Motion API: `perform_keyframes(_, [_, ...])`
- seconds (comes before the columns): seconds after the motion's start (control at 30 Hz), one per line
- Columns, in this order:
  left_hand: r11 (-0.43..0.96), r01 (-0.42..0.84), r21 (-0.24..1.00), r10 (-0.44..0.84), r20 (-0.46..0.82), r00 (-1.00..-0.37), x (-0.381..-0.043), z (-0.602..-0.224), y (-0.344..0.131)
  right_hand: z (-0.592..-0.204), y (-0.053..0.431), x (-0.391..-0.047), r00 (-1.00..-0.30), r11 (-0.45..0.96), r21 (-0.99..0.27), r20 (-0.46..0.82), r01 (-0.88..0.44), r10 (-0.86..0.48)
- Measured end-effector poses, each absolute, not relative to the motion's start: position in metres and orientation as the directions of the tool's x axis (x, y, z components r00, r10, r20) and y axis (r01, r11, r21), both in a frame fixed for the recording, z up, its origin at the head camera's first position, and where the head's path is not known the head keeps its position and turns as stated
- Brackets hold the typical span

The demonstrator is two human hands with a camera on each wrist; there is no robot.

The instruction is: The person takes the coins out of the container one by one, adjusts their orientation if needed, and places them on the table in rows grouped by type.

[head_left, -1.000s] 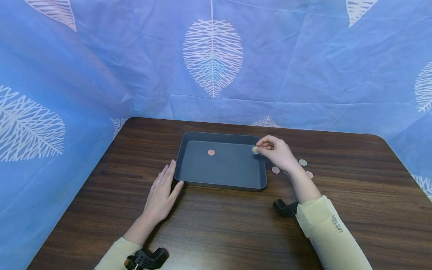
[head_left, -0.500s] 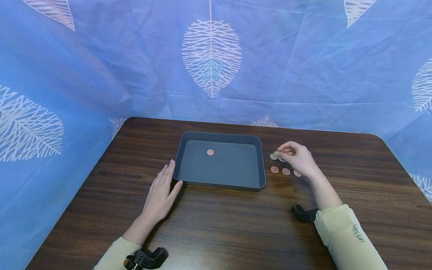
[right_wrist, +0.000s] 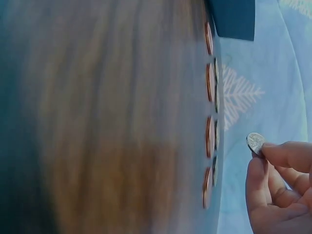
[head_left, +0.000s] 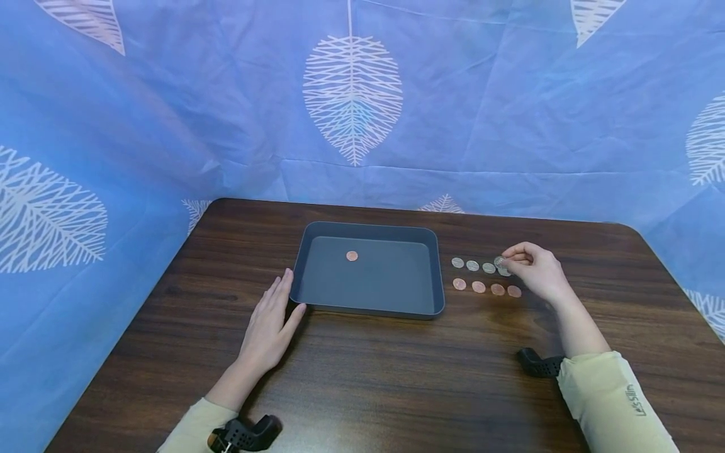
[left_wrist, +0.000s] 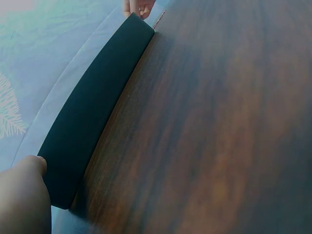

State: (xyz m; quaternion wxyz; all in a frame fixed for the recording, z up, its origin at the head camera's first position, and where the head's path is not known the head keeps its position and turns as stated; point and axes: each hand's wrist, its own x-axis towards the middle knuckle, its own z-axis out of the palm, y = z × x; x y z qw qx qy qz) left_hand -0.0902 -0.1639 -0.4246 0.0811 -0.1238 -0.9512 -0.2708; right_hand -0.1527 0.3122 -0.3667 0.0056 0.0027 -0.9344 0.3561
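Observation:
My right hand (head_left: pixel 535 269) pinches a silver coin (right_wrist: pixel 254 143) between thumb and fingers, above the right end of a row of silver coins (head_left: pixel 472 266). One silver coin lies partly hidden under it. Nearer the front runs a row of copper coins (head_left: pixel 478 287). A dark grey tray (head_left: pixel 368 313) stands left of the rows, with a single copper coin (head_left: pixel 352 256) inside. My left hand (head_left: pixel 266 330) lies with straight fingers against the tray's left side and front left corner; its thumb (left_wrist: pixel 36 165) touches the tray's wall in the left wrist view.
A brown wood-grain table (head_left: pixel 385 377) carries everything. Behind it hangs a blue cloth (head_left: pixel 243 100) with white leaf prints. Black wrist cameras are worn on both forearms, the right one (head_left: pixel 538 365) just above the table.
My right hand has carried the silver coin rightward from over the tray's right edge to the far end of the silver row, uncovering both rows. My left hand stays against the tray.

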Motion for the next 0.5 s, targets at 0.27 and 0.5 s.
perform_keyframes(0.27, [0.821, 0.282, 0.497, 0.192, 0.225, -0.955, -0.091, -0.426, -0.164, -0.373, 0.328, -0.151, -0.995, 0.751, -0.657, -0.001, 0.072, 0.095])
perform_keyframes(0.5, [0.82, 0.278, 0.5, 0.188, 0.222, -0.957, -0.09, -0.426, -0.164, -0.376, 0.336, -0.15, -0.994, 0.777, -0.622, -0.021, 0.099, 0.11])
